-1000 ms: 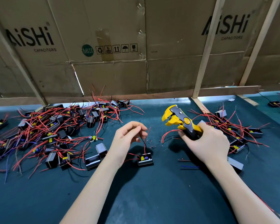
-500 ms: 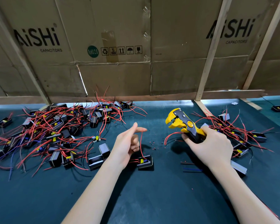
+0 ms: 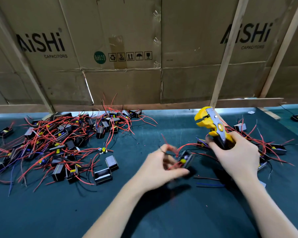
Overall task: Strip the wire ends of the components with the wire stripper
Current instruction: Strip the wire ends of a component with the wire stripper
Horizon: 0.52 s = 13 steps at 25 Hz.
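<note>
Left hand gathers a component's wires while the right hand holds the wire stripper ready.

The left hand (image 3: pixel 162 166), blurred, has its fingers curled round the red and black wires of one component (image 3: pixel 185 159), a small black block just left of the wire stripper (image 3: pixel 212 125). The right hand (image 3: pixel 237 153) is clenched on the stripper's handles, its yellow head raised and pointing away. To do this well, one wire end should probably be singled out, pulled straight and fed squarely into the head before squeezing. A large pile of components (image 3: pixel 58 143) lies well to the left of the stripper, a smaller pile (image 3: pixel 272 146) just to its right. No containers hold parts; both piles sit loose on the green mat (image 3: pixel 58 212).
</note>
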{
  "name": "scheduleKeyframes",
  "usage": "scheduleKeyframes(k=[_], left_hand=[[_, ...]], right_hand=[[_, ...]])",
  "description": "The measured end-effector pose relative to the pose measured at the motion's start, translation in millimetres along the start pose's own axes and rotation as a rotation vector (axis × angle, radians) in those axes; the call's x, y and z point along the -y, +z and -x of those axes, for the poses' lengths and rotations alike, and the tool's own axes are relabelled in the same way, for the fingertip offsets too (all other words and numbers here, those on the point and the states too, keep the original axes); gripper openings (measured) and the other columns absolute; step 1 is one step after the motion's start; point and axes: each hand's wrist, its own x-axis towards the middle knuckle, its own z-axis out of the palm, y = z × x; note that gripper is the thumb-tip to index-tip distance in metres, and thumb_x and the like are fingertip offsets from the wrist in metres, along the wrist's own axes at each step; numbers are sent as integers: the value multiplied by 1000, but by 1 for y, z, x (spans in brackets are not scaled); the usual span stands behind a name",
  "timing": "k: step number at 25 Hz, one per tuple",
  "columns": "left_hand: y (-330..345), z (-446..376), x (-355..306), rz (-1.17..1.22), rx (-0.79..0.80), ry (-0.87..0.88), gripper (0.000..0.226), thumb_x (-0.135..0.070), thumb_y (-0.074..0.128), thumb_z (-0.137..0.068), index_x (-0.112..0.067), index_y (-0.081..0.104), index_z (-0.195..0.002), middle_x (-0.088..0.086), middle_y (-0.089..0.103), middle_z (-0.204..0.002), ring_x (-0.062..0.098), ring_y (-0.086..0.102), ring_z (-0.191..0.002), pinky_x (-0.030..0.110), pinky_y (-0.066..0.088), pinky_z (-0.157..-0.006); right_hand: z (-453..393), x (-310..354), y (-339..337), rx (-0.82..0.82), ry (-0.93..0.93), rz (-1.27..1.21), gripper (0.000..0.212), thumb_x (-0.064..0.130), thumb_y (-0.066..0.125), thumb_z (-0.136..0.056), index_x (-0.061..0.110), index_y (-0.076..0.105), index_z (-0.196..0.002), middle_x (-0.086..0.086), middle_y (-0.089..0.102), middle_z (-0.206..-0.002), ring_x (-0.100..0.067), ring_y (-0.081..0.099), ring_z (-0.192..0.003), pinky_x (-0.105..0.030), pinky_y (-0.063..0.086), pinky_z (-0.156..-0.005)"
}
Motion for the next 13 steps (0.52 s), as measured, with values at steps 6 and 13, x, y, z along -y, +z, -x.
scheduleKeyframes(k=[6,13], left_hand=[[-6,-5,6,-110,-149,144,98,-48,70,-83,-31,7,-156,-14,24,-158,-4,22,-143,15,17,-116],[-115,2,60,-501,-1036,-106,39,-3,60,-86,-4,58,-125,17,60,-122,35,48,-116,43,35,-100]], right_hand=[[-7,-6,-11,-150,47,-119,47,66,65,-71,23,47,-66,8,52,-62,-25,47,-63,-31,30,-63],[25,26,2,319,-269,-677,27,40,72,-77,15,62,-81,-1,61,-73,-16,55,-67,-23,44,-67]])
